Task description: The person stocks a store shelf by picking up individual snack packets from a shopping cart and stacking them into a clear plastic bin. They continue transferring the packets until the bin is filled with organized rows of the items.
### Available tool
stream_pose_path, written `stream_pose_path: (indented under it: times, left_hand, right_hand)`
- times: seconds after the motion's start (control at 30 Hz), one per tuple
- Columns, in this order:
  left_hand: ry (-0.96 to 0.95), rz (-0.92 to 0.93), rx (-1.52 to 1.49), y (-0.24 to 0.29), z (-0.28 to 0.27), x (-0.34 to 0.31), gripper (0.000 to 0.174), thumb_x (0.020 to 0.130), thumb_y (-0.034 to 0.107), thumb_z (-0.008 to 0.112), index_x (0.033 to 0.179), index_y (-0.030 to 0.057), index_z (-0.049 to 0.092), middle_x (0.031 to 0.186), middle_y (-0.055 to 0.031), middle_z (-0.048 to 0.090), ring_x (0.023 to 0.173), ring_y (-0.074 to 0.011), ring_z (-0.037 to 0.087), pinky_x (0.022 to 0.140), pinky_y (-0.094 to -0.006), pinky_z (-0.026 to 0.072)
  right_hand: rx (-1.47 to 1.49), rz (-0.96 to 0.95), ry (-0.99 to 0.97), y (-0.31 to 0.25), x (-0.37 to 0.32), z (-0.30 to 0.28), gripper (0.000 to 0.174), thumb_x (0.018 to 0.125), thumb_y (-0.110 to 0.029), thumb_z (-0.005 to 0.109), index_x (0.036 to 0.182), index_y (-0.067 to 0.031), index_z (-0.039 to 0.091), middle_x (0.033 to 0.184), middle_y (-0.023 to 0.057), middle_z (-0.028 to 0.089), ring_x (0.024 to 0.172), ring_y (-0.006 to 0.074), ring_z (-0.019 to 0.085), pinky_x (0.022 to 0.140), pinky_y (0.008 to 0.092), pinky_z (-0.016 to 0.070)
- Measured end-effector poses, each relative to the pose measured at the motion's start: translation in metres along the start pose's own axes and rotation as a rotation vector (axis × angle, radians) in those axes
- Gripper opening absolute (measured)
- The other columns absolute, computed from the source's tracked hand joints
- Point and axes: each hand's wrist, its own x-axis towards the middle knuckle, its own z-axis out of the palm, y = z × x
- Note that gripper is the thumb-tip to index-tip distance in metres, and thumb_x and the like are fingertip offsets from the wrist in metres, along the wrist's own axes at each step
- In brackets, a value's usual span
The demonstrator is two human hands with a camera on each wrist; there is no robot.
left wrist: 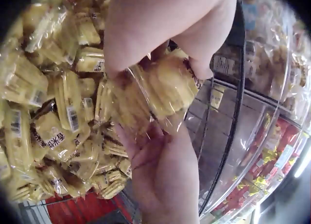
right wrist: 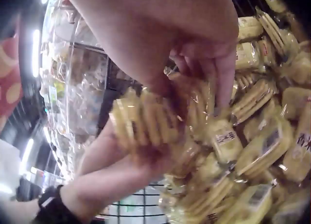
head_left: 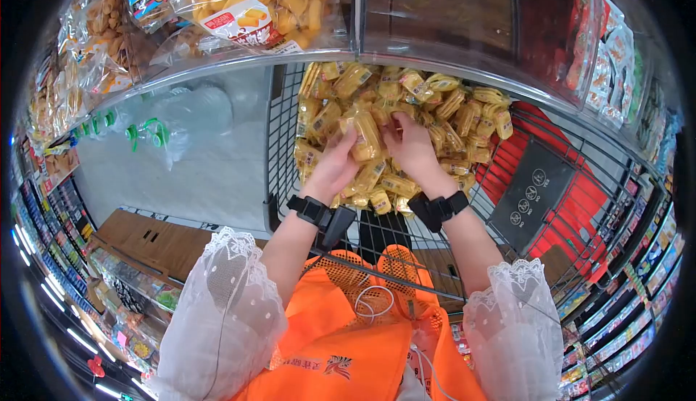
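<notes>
Yellow packet (head_left: 365,138) in left hand (head_left: 335,163) — wire cart (head_left: 271,212), clear bins (head_left: 435,20)

Left hand (head_left: 333,164), right hand (head_left: 415,153): 2 hands close together, fingers (right wrist: 224,78) curled; 2 forearms (head_left: 285,245) slanting inward.

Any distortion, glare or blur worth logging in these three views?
Head: strong fisheye, the clear bin edge bowing, black corners; left wrist: glare glinting off the wrapped packets, dark corners; right wrist: ceiling lights blown out white at left, the held packets looking slightly soft.
</notes>
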Motion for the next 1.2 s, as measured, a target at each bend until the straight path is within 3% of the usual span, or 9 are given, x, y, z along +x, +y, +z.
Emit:
stream_pose_path:
  times: [0.37,0.5,0.53,0.6,0.7,0.73,0.8,0.93,1.2]
  left_hand:
    - [0.065,0.051,0.287,0.000,0.038,-0.003,0.042,0.096,0.032,0.039,0.129,0.0050,0.037,0.122,-0.0062,0.050,0.112,-0.0161,0.047,0.096,-0.0321,0.0376]
    - [-0.164,0.271,0.677,0.002,0.043,-0.010,0.059,0.096,0.045,0.026,0.140,0.0051,0.019,0.138,-0.0083,0.033,0.122,-0.0210,0.038,0.102,-0.0342,0.0310]
    - [-0.201,0.314,0.685,0.005,0.048,-0.015,0.061,0.096,0.046,0.024,0.140,0.0043,0.018,0.137,-0.0095,0.034,0.123,-0.0220,0.037,0.103,-0.0348,0.0294]
    - [-0.276,0.393,0.700,0.014,0.062,-0.024,0.064,0.095,0.048,0.020,0.140,0.0027,0.016,0.134,-0.0117,0.034,0.123,-0.0242,0.035,0.104,-0.0360,0.0260]
    - [-0.281,0.378,0.661,0.023,0.052,-0.018,0.066,0.095,0.051,0.020,0.141,0.0035,0.016,0.134,-0.0115,0.035,0.122,-0.0249,0.037,0.103,-0.0373,0.0271]
    - [-0.265,0.335,0.655,0.029,0.054,-0.020,0.064,0.095,0.049,0.021,0.141,0.0045,0.017,0.133,-0.0107,0.035,0.120,-0.0241,0.039,0.102,-0.0367,0.0286]
    - [-0.257,0.305,0.699,0.033,0.058,-0.025,0.068,0.093,0.053,0.025,0.141,0.0049,0.017,0.134,-0.0120,0.035,0.121,-0.0250,0.039,0.102,-0.0387,0.0291]
    - [-0.271,0.291,0.714,0.029,0.060,-0.030,0.069,0.093,0.054,0.027,0.141,0.0056,0.019,0.135,-0.0128,0.034,0.120,-0.0250,0.040,0.101,-0.0388,0.0304]
    - [-0.214,0.256,0.665,0.038,0.038,-0.039,0.065,0.094,0.049,0.031,0.140,0.0052,0.019,0.135,-0.0126,0.035,0.118,-0.0242,0.043,0.098,-0.0368,0.0333]
  right_hand:
    - [0.252,0.053,-0.059,-0.034,-0.019,-0.017,0.099,0.072,-0.040,0.068,0.131,0.0169,0.012,0.130,0.0307,0.035,0.120,0.0382,0.042,0.097,0.0359,0.0371]
    - [0.613,-0.032,-0.137,-0.053,-0.026,-0.048,0.084,0.069,-0.023,0.074,0.127,0.0100,0.023,0.119,0.0242,0.047,0.112,0.0304,0.050,0.093,0.0343,0.0404]
    - [0.520,-0.018,-0.143,-0.072,-0.035,-0.070,0.078,0.071,-0.017,0.073,0.127,0.0069,0.024,0.119,0.0186,0.045,0.114,0.0224,0.045,0.096,0.0331,0.0368]
    - [0.335,-0.122,-0.116,-0.093,-0.056,-0.109,0.084,0.066,-0.015,0.076,0.129,0.0050,0.023,0.125,0.0187,0.040,0.117,0.0248,0.043,0.098,0.0338,0.0354]
    - [0.040,-0.432,0.266,-0.152,-0.053,-0.189,0.082,0.061,-0.009,0.073,0.129,0.0018,0.027,0.121,0.0160,0.046,0.113,0.0250,0.048,0.096,0.0366,0.0395]
    - [-0.174,-0.482,0.423,-0.161,-0.034,-0.208,0.079,0.057,-0.011,0.074,0.125,0.0025,0.035,0.112,0.0193,0.050,0.106,0.0333,0.050,0.094,0.0379,0.0400]
    - [-0.629,-0.634,0.443,-0.160,0.035,-0.233,0.063,0.060,-0.017,0.072,0.114,0.0020,0.045,0.104,0.0206,0.055,0.099,0.0380,0.050,0.087,0.0418,0.0426]
    - [-1.115,-0.545,0.130,-0.130,0.151,-0.205,0.062,0.061,-0.020,0.074,0.112,0.0018,0.046,0.105,0.0170,0.054,0.103,0.0358,0.050,0.089,0.0419,0.0429]
    - [-1.071,-0.817,0.147,-0.092,0.226,-0.160,0.068,0.067,-0.031,0.074,0.116,0.0053,0.043,0.108,0.0151,0.047,0.104,0.0298,0.051,0.082,0.0375,0.0486]
